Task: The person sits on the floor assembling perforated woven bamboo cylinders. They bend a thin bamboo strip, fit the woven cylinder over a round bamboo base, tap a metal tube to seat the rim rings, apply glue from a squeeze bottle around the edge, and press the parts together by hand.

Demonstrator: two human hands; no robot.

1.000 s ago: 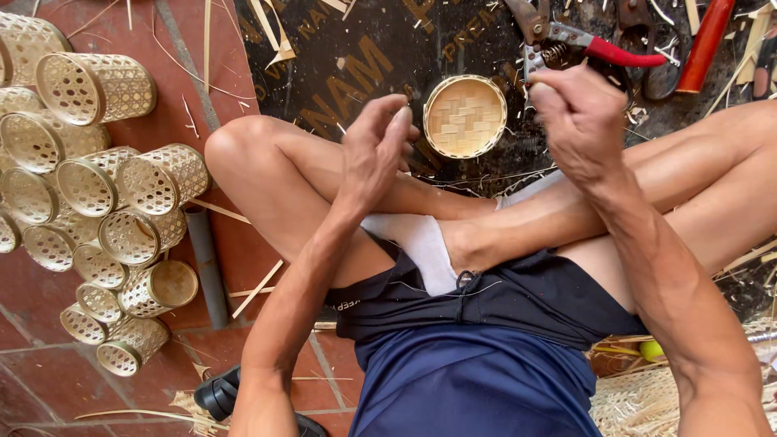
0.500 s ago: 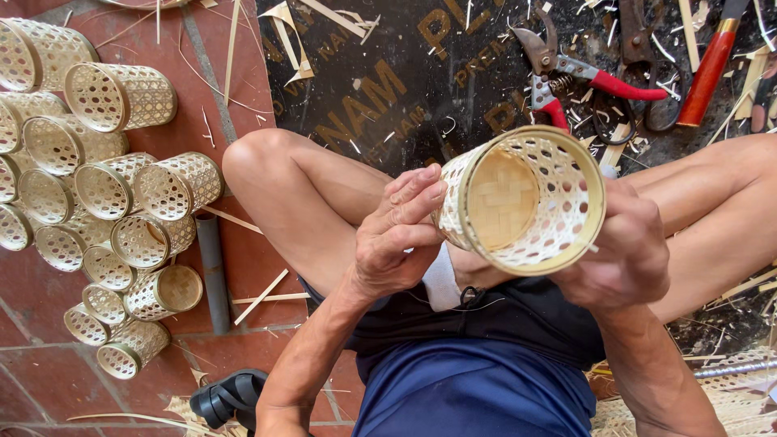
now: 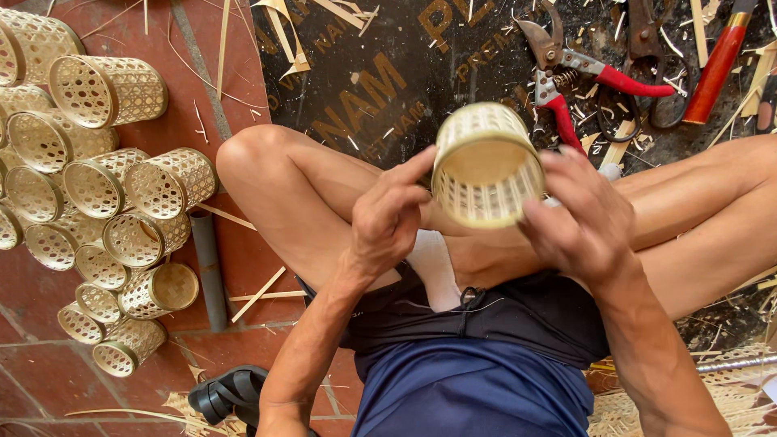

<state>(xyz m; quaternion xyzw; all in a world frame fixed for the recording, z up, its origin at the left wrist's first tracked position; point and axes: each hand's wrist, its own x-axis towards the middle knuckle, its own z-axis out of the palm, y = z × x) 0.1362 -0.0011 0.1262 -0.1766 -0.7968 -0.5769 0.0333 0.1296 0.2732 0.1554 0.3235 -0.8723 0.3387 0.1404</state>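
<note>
- A small woven basket [image 3: 487,164] sits at upper centre of the frame, above the lap, mouth facing the camera, nothing inside.
- Left hand [image 3: 388,220] pinches its rim; right hand [image 3: 583,217] cups the side, fingers curled.
- It looks light, stiff yet crushable; best held by the banded rim.
- Finished baskets [image 3: 97,202] lie piled at left on the floor, all hollow.
- Red-handled pruning shears [image 3: 583,77] lie at upper right.
</note>
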